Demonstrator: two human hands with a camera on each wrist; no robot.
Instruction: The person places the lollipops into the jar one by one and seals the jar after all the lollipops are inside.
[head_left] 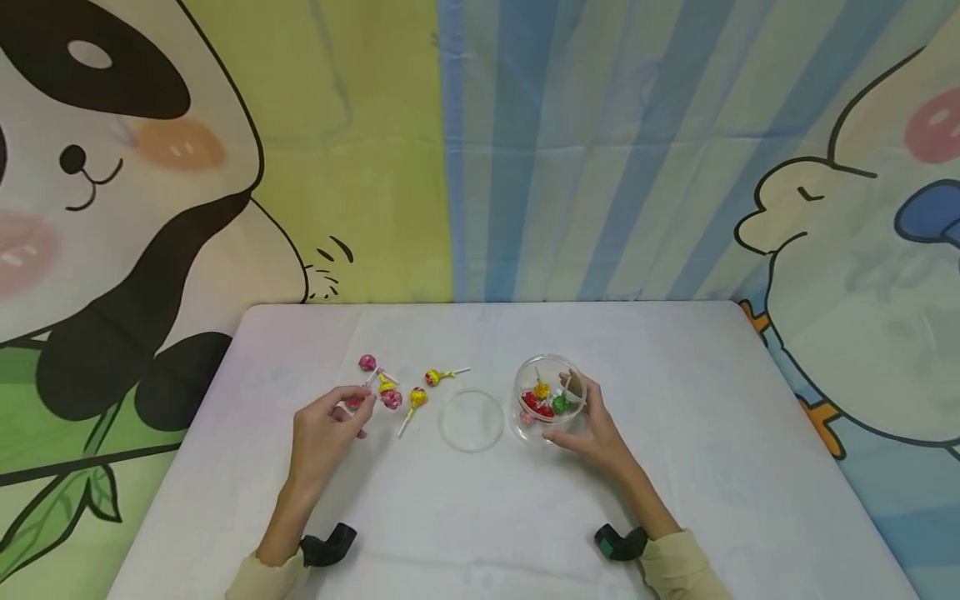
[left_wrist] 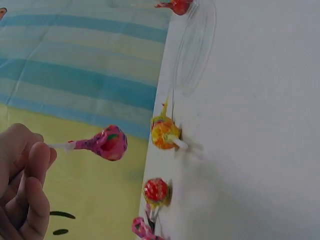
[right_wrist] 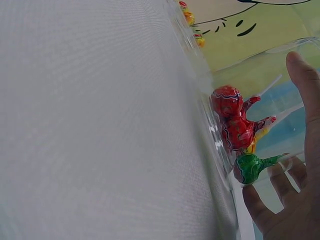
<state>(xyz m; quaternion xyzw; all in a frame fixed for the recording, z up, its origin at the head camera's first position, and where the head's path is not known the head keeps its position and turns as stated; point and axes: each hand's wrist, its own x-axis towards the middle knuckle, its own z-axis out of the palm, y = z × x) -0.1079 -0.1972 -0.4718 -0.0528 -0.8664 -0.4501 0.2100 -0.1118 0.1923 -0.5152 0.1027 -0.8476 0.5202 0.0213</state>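
On a white desk (head_left: 465, 517), the right grip (head_left: 597, 429), thumb and fingers wide apart, holds a clear jar (head_left: 537, 367) of lollipops (right_wrist: 239, 132) right of the far edge's middle. The left grip (head_left: 328, 427) pinches a pink lollipop (left_wrist: 111, 144) by its stick, nearer the left edge. Beyond, loose lollipops (head_left: 418, 397) lie toward the far-left corner.
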